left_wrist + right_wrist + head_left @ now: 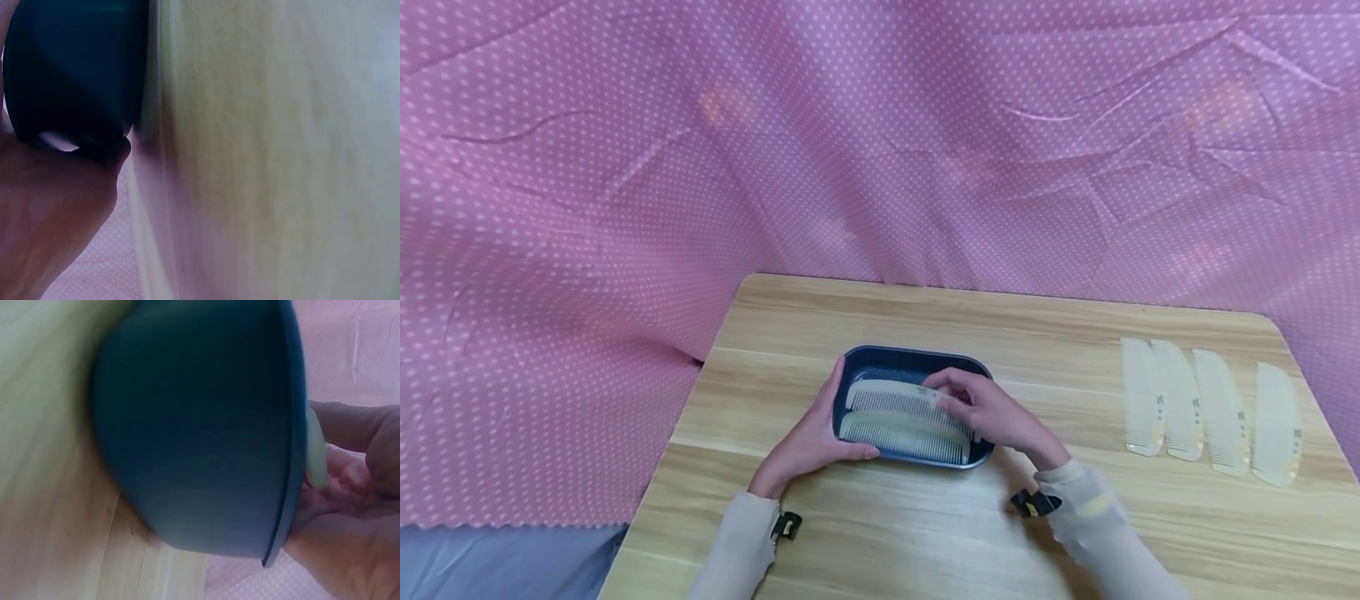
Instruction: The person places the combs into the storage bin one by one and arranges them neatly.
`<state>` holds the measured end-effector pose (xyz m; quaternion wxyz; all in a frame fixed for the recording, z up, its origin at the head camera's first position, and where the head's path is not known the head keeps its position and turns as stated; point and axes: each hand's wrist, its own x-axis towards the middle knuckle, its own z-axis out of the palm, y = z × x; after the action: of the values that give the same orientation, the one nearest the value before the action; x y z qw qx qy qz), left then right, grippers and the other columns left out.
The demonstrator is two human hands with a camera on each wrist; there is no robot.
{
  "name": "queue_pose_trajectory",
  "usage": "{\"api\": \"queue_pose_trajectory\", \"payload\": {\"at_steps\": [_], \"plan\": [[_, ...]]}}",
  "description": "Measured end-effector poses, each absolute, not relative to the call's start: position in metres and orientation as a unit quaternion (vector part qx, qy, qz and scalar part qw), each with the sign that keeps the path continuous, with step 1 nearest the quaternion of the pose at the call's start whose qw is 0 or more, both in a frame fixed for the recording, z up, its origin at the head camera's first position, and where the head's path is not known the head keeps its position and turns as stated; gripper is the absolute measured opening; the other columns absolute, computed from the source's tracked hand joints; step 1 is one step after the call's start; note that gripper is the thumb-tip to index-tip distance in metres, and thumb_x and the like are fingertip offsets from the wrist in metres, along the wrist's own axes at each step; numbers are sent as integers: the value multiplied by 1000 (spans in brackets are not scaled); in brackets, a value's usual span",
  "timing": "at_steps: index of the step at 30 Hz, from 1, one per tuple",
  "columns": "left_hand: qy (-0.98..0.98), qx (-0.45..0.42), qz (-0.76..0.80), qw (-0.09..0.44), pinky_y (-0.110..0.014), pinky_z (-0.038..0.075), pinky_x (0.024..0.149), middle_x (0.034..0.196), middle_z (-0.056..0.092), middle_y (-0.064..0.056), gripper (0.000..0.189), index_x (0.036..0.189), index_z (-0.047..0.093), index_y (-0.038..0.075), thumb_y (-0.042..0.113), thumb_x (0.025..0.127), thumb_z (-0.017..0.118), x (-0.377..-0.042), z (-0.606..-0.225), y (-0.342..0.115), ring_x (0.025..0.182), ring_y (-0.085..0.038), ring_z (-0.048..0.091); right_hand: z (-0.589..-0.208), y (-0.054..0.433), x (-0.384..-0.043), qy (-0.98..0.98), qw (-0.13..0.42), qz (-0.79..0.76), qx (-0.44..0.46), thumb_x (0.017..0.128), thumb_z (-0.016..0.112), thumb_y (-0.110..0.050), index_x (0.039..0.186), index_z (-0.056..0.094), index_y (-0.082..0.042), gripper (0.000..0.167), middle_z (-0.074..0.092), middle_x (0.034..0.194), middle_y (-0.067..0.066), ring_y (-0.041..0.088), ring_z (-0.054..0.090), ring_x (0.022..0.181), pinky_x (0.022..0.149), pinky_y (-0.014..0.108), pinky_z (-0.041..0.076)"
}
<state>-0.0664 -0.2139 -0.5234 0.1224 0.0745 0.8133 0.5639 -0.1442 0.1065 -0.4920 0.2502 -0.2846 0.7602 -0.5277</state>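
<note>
A dark blue rectangular box [891,362] with rounded corners stands on the table. My left hand [808,442] grips its left end, thumb along the near rim and fingers at the left side. Two pale cream combs lie inside: a near comb [902,435] and a farther comb [883,393], teeth towards me. Over the box's right part, my right hand [992,410] pinches the farther comb near its right end. In the right wrist view, that hand [356,487] is beside the rim, with a comb end [317,450] between thumb and fingers.
Several more pale combs [1221,408] lie in a row on the right side of the wooden table [925,533]. A pink dotted cloth [880,150] hangs behind the table and along its left side.
</note>
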Motion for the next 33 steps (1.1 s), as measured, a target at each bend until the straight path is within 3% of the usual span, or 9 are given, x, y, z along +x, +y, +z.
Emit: {"api": "queue_pose_trajectory", "payload": {"at_steps": [10,20,27,33], "plan": [[828,68,544,118,-68,11,127,181,3,6,145,173,-9,44,30,80,101,-68,-535,-216,165,-24,8,-497,95,-136,789,257,-471,-300,111,64,-9,135,71,-10,26,64,100,1,20,58,89,75,32,50],[835,53,534,126,-67,12,127,182,3,4,147,176,-8,32,35,78,102,-66,-532,-216,165,-26,9,-500,88,-132,804,250,-442,-307,112,63,-10,132,72,-10,22,64,97,-2,16,58,84,74,32,50],[829,68,543,116,-67,14,127,181,6,5,147,173,-8,45,37,77,102,-67,-532,-214,164,-25,12,-499,87,-126,820,219,-420,-322,109,64,-3,125,73,-9,19,69,102,-2,15,60,89,81,35,54],[833,61,537,115,-70,14,126,181,4,4,145,173,-8,48,37,78,102,-65,-532,-216,165,-27,10,-504,83,-124,832,190,-394,-341,106,66,2,123,75,-8,22,71,107,1,15,62,93,86,38,56]]}}
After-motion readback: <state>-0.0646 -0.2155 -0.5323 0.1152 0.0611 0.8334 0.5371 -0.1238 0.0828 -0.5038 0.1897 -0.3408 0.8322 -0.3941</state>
